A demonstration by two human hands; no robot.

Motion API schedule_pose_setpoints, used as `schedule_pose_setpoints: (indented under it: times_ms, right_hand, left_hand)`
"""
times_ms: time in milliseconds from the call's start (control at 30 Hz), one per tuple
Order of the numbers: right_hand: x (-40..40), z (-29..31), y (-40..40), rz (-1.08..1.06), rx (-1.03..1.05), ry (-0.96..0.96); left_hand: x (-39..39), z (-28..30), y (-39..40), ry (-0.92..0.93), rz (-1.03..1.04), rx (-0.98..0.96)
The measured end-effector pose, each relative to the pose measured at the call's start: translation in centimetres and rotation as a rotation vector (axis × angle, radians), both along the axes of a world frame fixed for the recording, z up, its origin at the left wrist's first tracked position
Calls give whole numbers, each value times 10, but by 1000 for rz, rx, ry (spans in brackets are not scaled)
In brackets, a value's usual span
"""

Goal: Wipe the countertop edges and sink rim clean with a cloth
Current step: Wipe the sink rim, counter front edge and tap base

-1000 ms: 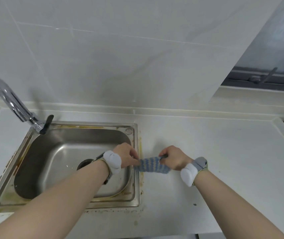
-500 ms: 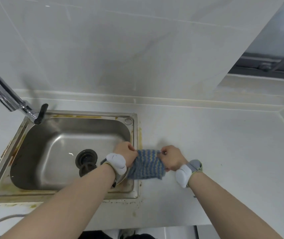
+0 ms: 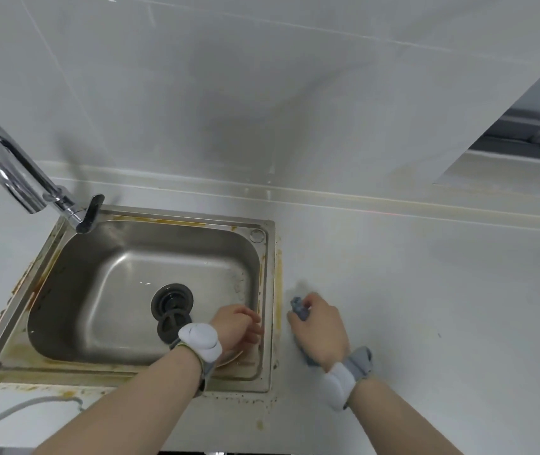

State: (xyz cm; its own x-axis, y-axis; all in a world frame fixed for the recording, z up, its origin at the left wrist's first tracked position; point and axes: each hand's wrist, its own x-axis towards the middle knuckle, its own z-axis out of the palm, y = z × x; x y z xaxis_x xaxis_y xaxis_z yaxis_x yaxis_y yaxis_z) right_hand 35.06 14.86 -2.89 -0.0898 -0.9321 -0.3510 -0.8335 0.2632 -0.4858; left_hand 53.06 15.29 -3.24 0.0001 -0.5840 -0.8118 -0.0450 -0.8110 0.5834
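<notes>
A steel sink [image 3: 267, 257] with a stained, yellowed rim is set into the white countertop [image 3: 426, 307]. My right hand [image 3: 319, 326] grips a bunched blue-grey cloth [image 3: 298, 308] against the counter just right of the sink's right rim. Most of the cloth is hidden under the hand; a bit shows beyond the fingers and near the wrist. My left hand [image 3: 237, 326] hovers over the basin's right side by the rim, fingers loosely curled and holding nothing.
A chrome tap [image 3: 15, 172] arches over the sink's back left corner. A drain [image 3: 172, 302] with a loose black strainer sits in the basin. A tiled wall backs the counter. A window frame [image 3: 531, 137] is at the far right. A grey hose [image 3: 6, 415] runs along the front left edge.
My left hand has let go of the cloth and moved over the basin. My right hand now has the cloth bunched up and pressed onto the counter beside the sink.
</notes>
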Motion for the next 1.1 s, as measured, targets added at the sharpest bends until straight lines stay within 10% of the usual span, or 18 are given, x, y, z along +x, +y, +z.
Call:
schedule_pose_setpoints:
  times_ms: [133, 667, 1100]
  right_hand:
    - [30, -31, 6, 224, 89, 15]
    - [58, -75, -186, 6, -122, -36]
    - [59, -65, -213, 206, 10, 102]
  left_hand:
    - [9, 2, -7, -52, 56, 5]
    - [57, -17, -56, -184, 239, -91]
    - [89, -15, -91, -516, -37, -268]
